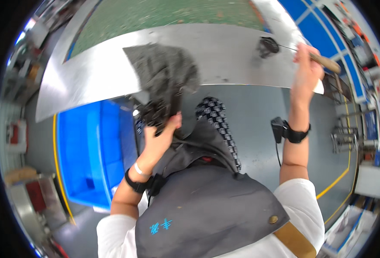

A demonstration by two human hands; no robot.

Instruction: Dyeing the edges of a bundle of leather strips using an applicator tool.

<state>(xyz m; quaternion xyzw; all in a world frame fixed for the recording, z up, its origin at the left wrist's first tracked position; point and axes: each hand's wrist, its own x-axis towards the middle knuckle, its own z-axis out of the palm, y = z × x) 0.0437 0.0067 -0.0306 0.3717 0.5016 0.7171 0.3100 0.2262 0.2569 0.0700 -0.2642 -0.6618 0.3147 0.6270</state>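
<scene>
My right hand (308, 69) is closed round a tool with a pale wooden handle (325, 63) and a thin metal shaft, above the right end of the steel table. At the shaft's far end is a small black rounded thing (268, 47), blurred, its kind unclear. Just off the table's front edge, my left hand (162, 133) grips a dark, shiny, lumpy object (154, 114); blur hides its exact kind. A dark grey cloth (164, 66) lies on the table right beyond that object and droops over the edge, partly touching it.
The steel table (228, 56) has a green worn surface (173, 19) at its far side. Below on the left stands a blue plastic bin (80, 155). A grey apron (207, 206) covers my lap. Shelves and carts line the right side, past yellow floor lines.
</scene>
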